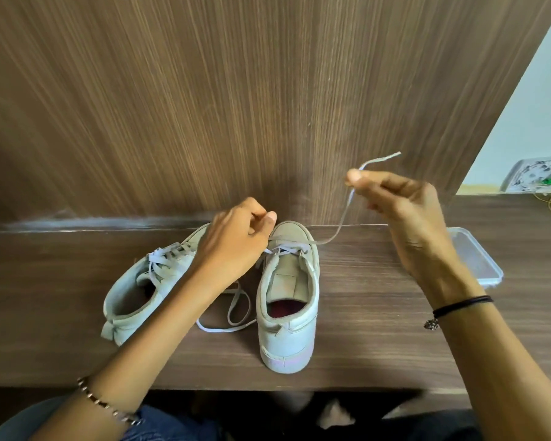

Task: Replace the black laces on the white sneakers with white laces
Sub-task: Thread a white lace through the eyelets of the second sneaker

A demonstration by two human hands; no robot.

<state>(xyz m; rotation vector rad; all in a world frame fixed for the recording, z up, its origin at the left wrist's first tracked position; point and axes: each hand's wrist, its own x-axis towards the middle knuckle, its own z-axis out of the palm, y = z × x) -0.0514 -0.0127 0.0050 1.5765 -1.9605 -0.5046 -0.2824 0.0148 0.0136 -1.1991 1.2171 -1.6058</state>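
White lace [342,222] is pinched by the raised right hand [407,218] and left hand [236,243] over a sneaker [288,313] on a wood-grain desk [363,329].

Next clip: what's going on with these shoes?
A person is lacing a half-laced sneaker on a wooden table. The right hand pinches one end of a white lace, held raised and off to the side. The left hand grips the lace at the front eyelets, the only ones threaded. The other sneaker beside it already has white laces. No black lace is in sight.
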